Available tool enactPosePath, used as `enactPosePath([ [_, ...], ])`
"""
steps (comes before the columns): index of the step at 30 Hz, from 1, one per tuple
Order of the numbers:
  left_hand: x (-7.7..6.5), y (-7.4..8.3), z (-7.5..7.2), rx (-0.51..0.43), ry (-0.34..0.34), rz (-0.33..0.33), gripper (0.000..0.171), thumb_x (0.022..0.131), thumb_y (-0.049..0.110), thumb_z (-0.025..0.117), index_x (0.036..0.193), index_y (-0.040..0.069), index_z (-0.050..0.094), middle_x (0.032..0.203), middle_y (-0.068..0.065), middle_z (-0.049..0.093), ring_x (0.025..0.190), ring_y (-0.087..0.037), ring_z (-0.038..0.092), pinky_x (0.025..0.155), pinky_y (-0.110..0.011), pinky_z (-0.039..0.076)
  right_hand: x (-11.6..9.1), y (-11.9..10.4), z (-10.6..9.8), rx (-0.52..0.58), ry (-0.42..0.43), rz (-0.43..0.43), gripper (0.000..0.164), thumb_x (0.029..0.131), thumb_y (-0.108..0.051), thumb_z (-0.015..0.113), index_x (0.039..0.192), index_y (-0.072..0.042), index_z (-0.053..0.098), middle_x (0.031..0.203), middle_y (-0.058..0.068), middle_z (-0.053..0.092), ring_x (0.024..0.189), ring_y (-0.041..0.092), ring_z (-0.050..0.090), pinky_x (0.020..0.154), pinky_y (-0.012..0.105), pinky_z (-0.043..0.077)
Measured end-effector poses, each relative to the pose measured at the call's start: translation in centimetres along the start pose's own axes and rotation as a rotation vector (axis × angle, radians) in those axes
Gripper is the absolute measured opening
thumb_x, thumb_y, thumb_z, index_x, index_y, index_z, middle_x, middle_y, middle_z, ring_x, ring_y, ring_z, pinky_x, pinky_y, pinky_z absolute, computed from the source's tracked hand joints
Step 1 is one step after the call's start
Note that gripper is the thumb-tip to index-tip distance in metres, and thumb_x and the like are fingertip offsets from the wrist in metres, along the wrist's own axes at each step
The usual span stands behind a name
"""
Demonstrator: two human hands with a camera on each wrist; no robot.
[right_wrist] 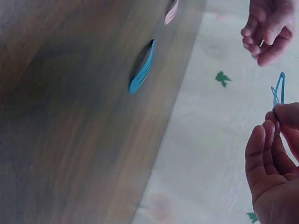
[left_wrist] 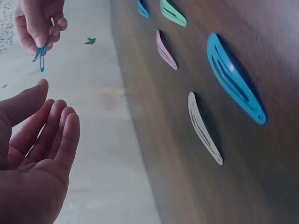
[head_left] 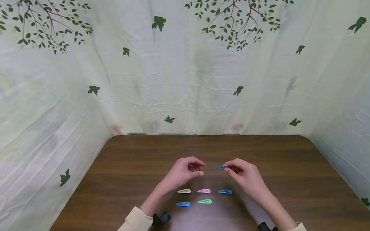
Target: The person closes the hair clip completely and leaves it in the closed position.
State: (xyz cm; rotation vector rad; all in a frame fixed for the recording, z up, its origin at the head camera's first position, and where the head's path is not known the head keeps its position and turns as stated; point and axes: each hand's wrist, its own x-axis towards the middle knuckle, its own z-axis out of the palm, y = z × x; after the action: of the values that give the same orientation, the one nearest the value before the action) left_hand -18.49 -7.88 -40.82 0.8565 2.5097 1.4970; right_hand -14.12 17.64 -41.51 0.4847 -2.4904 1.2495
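Between thumb and fingertips, my right hand (head_left: pixel 245 175) pinches a blue snap hair clip (head_left: pixel 219 167) above the table. The clip is sprung apart, its parts spread in the right wrist view (right_wrist: pixel 279 88). Facing it across a small gap, my left hand (head_left: pixel 183 171) is held with fingers loosely bent and nothing in them. Below the hands lie more snap clips: a white one (head_left: pixel 184 191), a pink one (head_left: pixel 204 191) and a blue one (head_left: pixel 225 192) in the farther row, then a blue one (head_left: pixel 183 204) and a green one (head_left: pixel 205 201) nearer me.
The brown wooden table (head_left: pixel 138 150) reaches back to a pale curtain (head_left: pixel 179 80) printed with leaves and birds. More curtain hangs at both sides. A dark band (head_left: pixel 161 219) sits at my left wrist, and another (head_left: pixel 266 226) at my right.
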Motion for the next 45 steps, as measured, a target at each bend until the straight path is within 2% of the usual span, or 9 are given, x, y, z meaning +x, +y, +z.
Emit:
enactPosePath([
  [8,-1.8,0.8,0.4,-0.051,0.054,0.015,0.024,0.083,0.008,0.079,0.105,0.013,0.073,0.095,-0.005,0.068,0.082,-0.012,0.064,0.078,-0.030,0.054,-1.3,-1.5,-0.1,0.032,0.019,-0.068,0.020,0.089,-0.010,0.073,0.096,-0.029,0.071,0.083,-0.012,0.062,0.073,0.006,0.057,0.064,0.023,0.049],
  [11,-2.4,1.3,0.6,-0.056,0.063,0.017,0.024,0.083,0.009,0.080,0.105,0.015,0.073,0.095,0.002,0.067,0.083,-0.011,0.064,0.079,-0.030,0.054,-1.7,-2.0,-0.1,0.044,0.024,-0.080,0.018,0.090,-0.012,0.073,0.097,-0.029,0.071,0.084,-0.013,0.062,0.074,0.006,0.056,0.063,0.023,0.049],
  [15,-3.1,1.8,0.8,-0.056,0.072,0.016,0.026,0.083,0.009,0.080,0.106,0.017,0.072,0.098,0.010,0.067,0.084,-0.010,0.064,0.081,-0.038,0.054,-2.4,-2.4,0.0,0.061,0.025,-0.080,0.019,0.091,-0.012,0.072,0.098,-0.030,0.071,0.085,-0.013,0.063,0.075,0.005,0.056,0.063,0.024,0.049],
  [19,-3.6,2.1,1.1,-0.061,0.090,0.025,0.028,0.082,0.008,0.080,0.106,0.019,0.072,0.099,0.012,0.067,0.086,-0.015,0.065,0.082,-0.035,0.054,-2.9,-2.6,0.2,0.072,0.031,-0.075,0.020,0.091,-0.012,0.072,0.098,-0.031,0.071,0.086,-0.012,0.064,0.076,0.004,0.057,0.064,0.025,0.049],
  [22,-3.9,2.1,1.4,-0.061,0.100,0.037,0.027,0.081,0.010,0.081,0.105,0.021,0.073,0.099,0.012,0.067,0.088,-0.017,0.065,0.082,-0.030,0.053,-3.2,-2.8,0.4,0.077,0.041,-0.076,0.020,0.091,-0.013,0.072,0.099,-0.031,0.071,0.086,-0.012,0.065,0.077,0.003,0.057,0.064,0.024,0.049],
  [29,-4.3,2.4,1.9,-0.060,0.104,0.071,0.026,0.082,0.016,0.082,0.105,0.022,0.073,0.099,0.011,0.068,0.090,-0.022,0.064,0.084,-0.033,0.052,-3.8,-2.9,1.0,0.107,0.051,-0.099,0.016,0.091,-0.012,0.072,0.099,-0.027,0.071,0.087,-0.013,0.064,0.075,0.005,0.057,0.066,0.024,0.049],
  [32,-4.4,2.6,2.1,-0.057,0.106,0.070,0.027,0.080,0.019,0.083,0.106,0.019,0.074,0.099,0.010,0.069,0.092,-0.020,0.063,0.084,-0.033,0.052,-3.9,-3.0,1.0,0.116,0.052,-0.109,0.015,0.091,-0.013,0.072,0.099,-0.026,0.071,0.087,-0.012,0.064,0.075,0.005,0.057,0.066,0.023,0.049],
  [39,-4.7,2.8,2.6,-0.060,0.119,0.085,0.028,0.080,0.019,0.084,0.105,0.024,0.074,0.098,0.017,0.067,0.092,-0.016,0.062,0.084,-0.030,0.051,-4.0,-3.6,1.2,0.134,0.047,-0.121,0.013,0.091,-0.016,0.072,0.100,-0.026,0.071,0.084,-0.013,0.062,0.075,0.006,0.057,0.066,0.023,0.048],
  [45,-5.0,3.0,2.7,-0.076,0.118,0.108,0.024,0.082,0.022,0.081,0.105,0.025,0.073,0.099,0.012,0.068,0.093,-0.016,0.062,0.085,-0.031,0.050,-4.2,-3.8,1.4,0.141,0.055,-0.143,0.017,0.090,-0.012,0.073,0.101,-0.025,0.072,0.085,-0.012,0.062,0.076,0.006,0.057,0.067,0.024,0.048],
])
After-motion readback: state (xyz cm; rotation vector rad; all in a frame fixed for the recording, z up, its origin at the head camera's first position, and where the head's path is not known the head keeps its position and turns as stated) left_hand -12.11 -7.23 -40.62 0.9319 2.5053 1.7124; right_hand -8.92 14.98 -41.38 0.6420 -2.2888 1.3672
